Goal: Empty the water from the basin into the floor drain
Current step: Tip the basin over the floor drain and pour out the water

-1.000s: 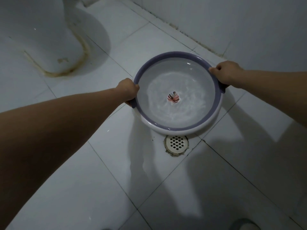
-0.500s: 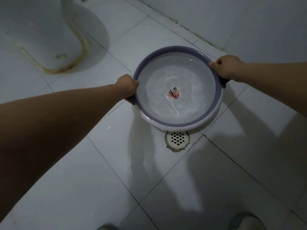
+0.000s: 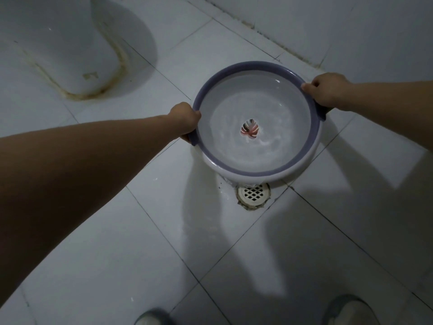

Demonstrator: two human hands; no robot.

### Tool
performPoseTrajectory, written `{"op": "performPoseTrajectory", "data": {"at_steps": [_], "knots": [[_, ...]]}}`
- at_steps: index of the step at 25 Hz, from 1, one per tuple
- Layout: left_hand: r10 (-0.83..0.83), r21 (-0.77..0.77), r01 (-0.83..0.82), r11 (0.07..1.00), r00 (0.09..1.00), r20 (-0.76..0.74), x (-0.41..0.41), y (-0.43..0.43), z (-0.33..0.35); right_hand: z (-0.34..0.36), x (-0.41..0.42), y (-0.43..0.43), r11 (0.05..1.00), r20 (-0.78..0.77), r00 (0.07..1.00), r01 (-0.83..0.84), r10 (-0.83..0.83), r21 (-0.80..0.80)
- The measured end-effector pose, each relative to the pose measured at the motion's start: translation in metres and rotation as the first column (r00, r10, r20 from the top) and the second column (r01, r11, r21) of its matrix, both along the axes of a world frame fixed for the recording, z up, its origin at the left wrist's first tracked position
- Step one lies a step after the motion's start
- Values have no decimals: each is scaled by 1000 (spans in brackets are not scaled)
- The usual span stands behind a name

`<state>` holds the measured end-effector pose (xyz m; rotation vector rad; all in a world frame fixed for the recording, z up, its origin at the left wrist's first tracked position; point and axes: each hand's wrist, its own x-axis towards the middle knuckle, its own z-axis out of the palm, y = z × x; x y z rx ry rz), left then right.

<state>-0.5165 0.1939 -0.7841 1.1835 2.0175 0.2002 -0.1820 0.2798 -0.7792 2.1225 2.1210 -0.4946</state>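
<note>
A round white basin (image 3: 302, 164) with a purple rim holds rippling water over a red leaf print at its centre. My left hand (image 3: 185, 120) grips the rim's left handle and my right hand (image 3: 328, 91) grips the right handle. The basin's near edge hangs directly over the far side of the round white floor drain (image 3: 253, 193), which has a diamond-pattern grate set in white floor tiles. A wet streak lies on the tile left of the drain.
A white toilet base (image 3: 70, 48) with a stained seam stands at the upper left. A tiled wall (image 3: 351, 24) runs along the back right, close behind the basin. Two shoe tips (image 3: 346, 310) show at the bottom edge.
The basin has stayed in both hands just above the drain; the water inside keeps swirling. My view has shifted slightly, and both shoe tips now show at the bottom.
</note>
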Motion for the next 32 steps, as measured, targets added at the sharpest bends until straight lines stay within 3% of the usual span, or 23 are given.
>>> {"op": "performPoseTrajectory", "data": {"at_steps": [19, 32], "knots": [[9, 15, -10, 1000, 999, 53, 19, -14, 18, 23, 17, -8, 1000, 35, 999, -15, 14, 26], [-8, 36, 7, 999, 999, 37, 24, -19, 28, 40, 20, -21, 999, -38, 999, 36, -35, 12]]}}
